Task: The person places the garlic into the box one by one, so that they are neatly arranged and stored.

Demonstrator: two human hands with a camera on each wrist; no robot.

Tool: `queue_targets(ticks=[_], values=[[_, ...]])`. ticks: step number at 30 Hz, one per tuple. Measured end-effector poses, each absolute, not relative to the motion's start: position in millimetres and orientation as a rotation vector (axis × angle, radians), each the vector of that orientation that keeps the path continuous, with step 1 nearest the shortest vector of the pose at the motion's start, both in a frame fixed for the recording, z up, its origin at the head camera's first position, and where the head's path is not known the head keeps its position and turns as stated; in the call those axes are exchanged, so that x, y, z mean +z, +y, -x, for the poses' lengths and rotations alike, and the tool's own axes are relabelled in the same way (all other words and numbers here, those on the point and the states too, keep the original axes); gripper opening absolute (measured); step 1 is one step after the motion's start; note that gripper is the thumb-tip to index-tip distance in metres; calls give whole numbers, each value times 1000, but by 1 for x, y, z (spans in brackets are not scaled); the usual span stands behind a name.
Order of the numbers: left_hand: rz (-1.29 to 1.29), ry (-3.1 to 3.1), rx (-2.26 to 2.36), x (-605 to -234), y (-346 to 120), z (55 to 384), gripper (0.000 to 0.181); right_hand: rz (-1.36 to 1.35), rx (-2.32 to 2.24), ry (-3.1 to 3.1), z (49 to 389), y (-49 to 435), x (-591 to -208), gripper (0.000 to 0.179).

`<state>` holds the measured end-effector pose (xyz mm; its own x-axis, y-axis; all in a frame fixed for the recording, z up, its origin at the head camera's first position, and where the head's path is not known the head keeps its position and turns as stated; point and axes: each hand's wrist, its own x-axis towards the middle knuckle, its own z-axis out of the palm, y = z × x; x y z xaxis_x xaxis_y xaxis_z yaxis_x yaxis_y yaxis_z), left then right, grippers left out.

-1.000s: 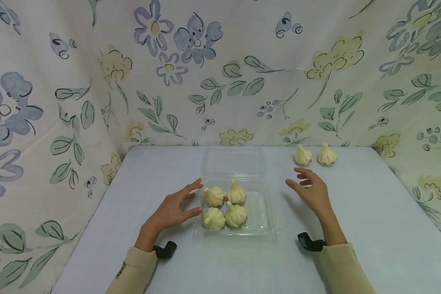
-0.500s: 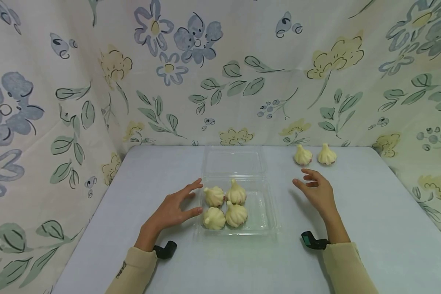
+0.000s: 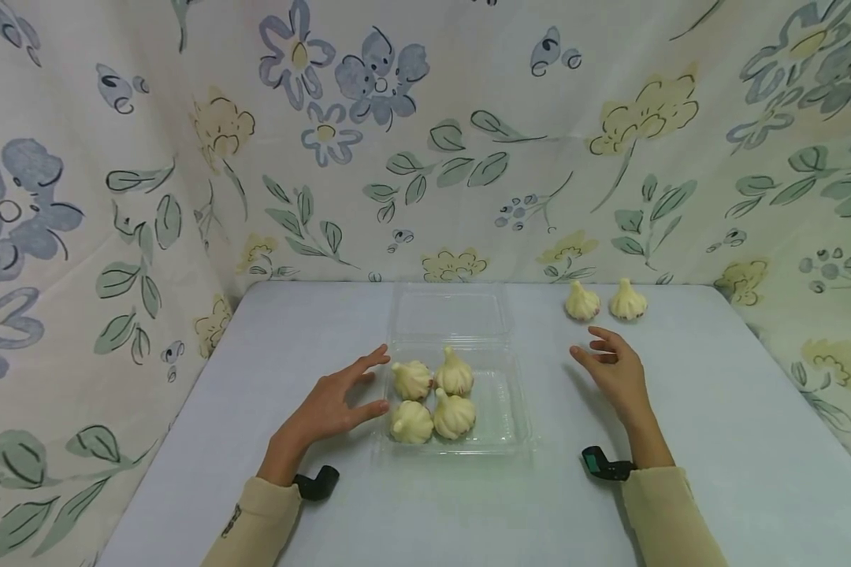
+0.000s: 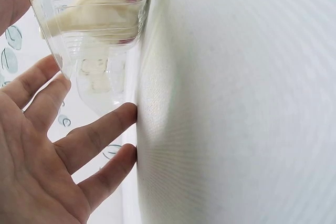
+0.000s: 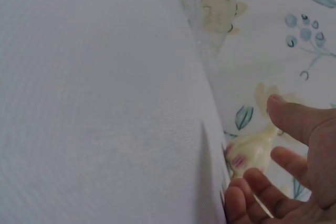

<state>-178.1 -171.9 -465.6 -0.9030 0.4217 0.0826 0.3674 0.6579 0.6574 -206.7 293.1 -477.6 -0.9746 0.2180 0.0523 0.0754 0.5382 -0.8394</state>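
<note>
A clear plastic clamshell box (image 3: 502,405) lies in the middle of the table with its lid folded back. Several pale garlic bulbs (image 3: 455,415) fill its left part. My left hand (image 3: 328,407) is at the box's left side, fingers spread; in the left wrist view its fingertips (image 4: 59,80) meet the rim, and two other fingers reach down to the table. My right hand (image 3: 617,382) holds nothing, thumb and fingers loosely bent and apart. Just beyond it stand two more garlic bulbs, a nearer-left one (image 3: 582,302) and a right one (image 3: 628,300).
The transparent lid (image 3: 450,313) reaches toward the table's back edge. A white cloth covers the table (image 3: 454,512). Behind and at both sides hangs a flowered curtain (image 3: 425,94). A black wrist device (image 3: 605,465) sits at each sleeve cuff.
My right hand has moved a little to the right, away from the box and closer beneath the two loose bulbs. The left hand and the box have stayed in place.
</note>
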Motion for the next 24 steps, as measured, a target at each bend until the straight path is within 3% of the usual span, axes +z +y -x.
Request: queue_targets(ticks=[24], values=[[-638,2792,1076,-469,-173,181,84,216,1351,-2637,251,321,-479,81]])
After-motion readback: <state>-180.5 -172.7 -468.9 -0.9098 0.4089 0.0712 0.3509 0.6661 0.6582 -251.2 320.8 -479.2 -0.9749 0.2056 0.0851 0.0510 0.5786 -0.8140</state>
